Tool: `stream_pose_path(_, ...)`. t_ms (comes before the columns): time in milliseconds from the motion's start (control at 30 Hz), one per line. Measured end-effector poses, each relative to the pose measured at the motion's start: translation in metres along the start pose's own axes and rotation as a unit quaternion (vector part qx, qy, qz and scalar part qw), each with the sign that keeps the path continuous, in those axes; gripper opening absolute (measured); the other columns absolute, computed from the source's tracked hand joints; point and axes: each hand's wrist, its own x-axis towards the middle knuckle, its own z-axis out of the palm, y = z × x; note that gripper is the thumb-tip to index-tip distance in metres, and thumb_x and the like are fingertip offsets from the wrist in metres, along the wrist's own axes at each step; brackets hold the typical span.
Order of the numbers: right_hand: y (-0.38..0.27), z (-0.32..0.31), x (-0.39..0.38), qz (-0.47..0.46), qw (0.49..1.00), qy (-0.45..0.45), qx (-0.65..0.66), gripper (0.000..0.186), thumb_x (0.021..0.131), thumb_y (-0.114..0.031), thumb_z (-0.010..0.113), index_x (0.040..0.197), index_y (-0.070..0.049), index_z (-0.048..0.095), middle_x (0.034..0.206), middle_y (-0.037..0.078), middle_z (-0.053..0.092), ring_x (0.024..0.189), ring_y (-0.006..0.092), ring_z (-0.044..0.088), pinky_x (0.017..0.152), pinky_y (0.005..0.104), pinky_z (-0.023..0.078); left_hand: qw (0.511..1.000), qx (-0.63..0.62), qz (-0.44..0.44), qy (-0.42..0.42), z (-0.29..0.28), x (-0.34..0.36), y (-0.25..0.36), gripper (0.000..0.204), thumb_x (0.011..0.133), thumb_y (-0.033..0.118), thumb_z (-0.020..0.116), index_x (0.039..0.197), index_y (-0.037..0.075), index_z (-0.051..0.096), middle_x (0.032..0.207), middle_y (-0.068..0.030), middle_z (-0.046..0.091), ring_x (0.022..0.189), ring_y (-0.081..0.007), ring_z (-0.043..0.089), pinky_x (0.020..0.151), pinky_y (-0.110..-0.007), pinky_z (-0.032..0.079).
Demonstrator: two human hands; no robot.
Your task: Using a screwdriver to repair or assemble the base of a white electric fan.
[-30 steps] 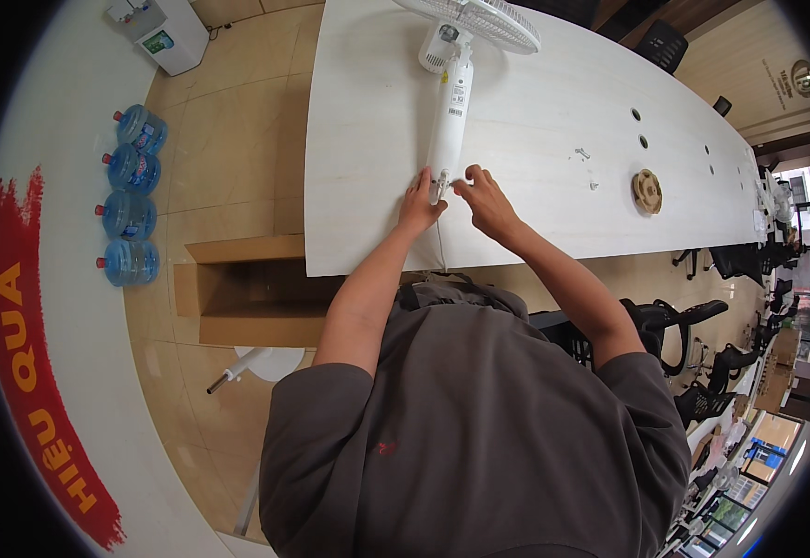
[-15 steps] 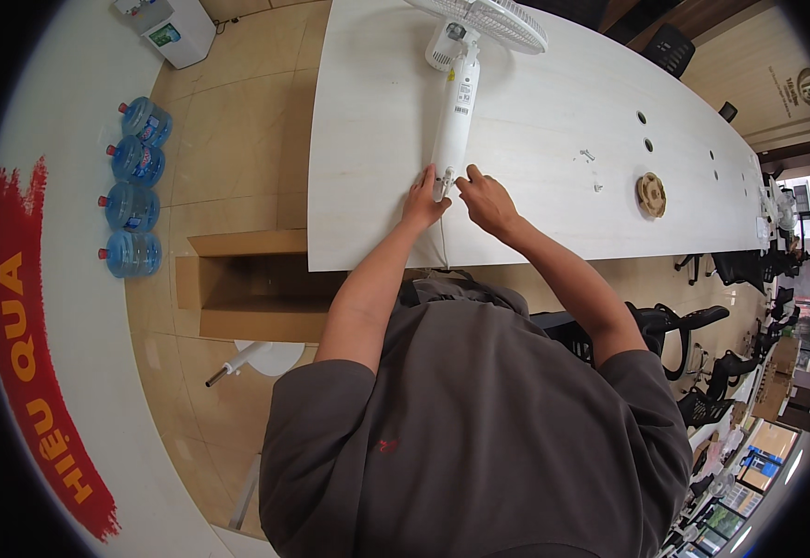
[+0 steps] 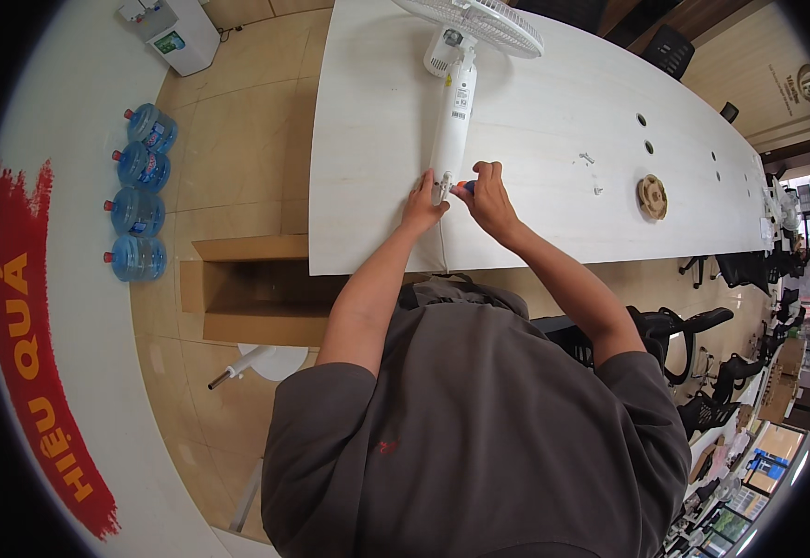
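Note:
A white fan (image 3: 452, 121) lies on the table with its caged head at the far side and its tube pointing toward me. My left hand (image 3: 422, 203) is closed round the tube's near end, thumb and fingers on either side. Just right of that end, my right hand (image 3: 491, 203) grips what looks like a screwdriver (image 3: 469, 187) with an orange and dark blue handle. The handle points at the tube end; its tip is too small to make out. A thin cord runs from the tube end toward the table's near edge.
Small metal parts (image 3: 587, 158) and a tan ring-shaped piece (image 3: 652, 197) lie right on the white table (image 3: 368, 112). An open cardboard box (image 3: 256, 328) stands on the floor at left, near a white round base with a pole (image 3: 279, 363). Several water bottles (image 3: 138, 212) line the wall.
My right hand has turned and its fingers have lifted, so the orange and blue handle now shows. The left hand keeps its grip on the tube. The view has shifted slightly.

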Motion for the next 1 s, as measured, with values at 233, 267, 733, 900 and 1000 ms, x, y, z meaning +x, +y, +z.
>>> stream_pose_path(233,-0.021,-0.009,0.010,0.191,0.960,-0.165,-0.120,0.046,0.090,-0.036,0.064,0.099,0.006,0.047,0.078,0.023,0.061,0.056,0.0381,0.063,0.045,0.0446,0.050,0.999,0.003,-0.026,-0.022,-0.003,0.000,-0.002,0.096,0.078,0.029,0.069,0.154,0.011,0.013,0.157,-0.0101,0.026,0.140,-0.0325,0.033,0.114,-0.040,0.032)
stream_pose_path(267,-0.018,-0.007,0.009,0.142,0.967,-0.162,-0.138,0.040,0.091,-0.033,0.063,0.097,0.004,0.048,0.077,0.022,0.061,0.057,0.0369,0.063,0.046,0.0448,0.050,1.000,-0.001,-0.021,-0.020,-0.002,0.002,-0.004,0.095,0.078,0.029,0.068,0.154,0.011,0.014,0.157,-0.0104,0.026,0.139,-0.0328,0.034,0.113,-0.040,0.032)
stream_pose_path(733,0.015,-0.022,0.010,-0.136,0.955,-0.235,-0.117,0.029,0.081,-0.004,0.063,0.109,-0.010,0.056,0.098,0.016,0.054,0.084,0.0326,0.063,0.064,0.0400,0.055,0.999,-0.029,0.013,0.011,-0.004,0.000,-0.005,0.093,0.075,0.020,0.070,0.152,0.006,0.019,0.150,-0.0201,0.036,0.136,-0.0342,0.040,0.111,-0.039,0.036)
stream_pose_path(900,-0.003,-0.020,0.012,-0.143,0.945,-0.223,-0.191,0.043,0.073,0.002,0.065,0.114,-0.003,0.055,0.101,0.015,0.055,0.085,0.0305,0.064,0.066,0.0391,0.055,1.000,-0.019,-0.004,0.001,-0.003,0.001,-0.005,0.093,0.076,0.024,0.069,0.152,0.008,0.018,0.155,-0.0143,0.030,0.138,-0.0320,0.037,0.112,-0.039,0.034)
stream_pose_path(1000,0.006,-0.017,0.013,-0.181,0.941,-0.235,-0.161,0.047,0.070,0.002,0.066,0.116,-0.003,0.054,0.097,0.018,0.056,0.079,0.0327,0.065,0.065,0.0421,0.054,1.000,-0.020,-0.008,-0.010,-0.001,0.003,-0.007,0.093,0.076,0.024,0.069,0.152,0.007,0.018,0.155,-0.0145,0.030,0.138,-0.0315,0.036,0.113,-0.038,0.034)
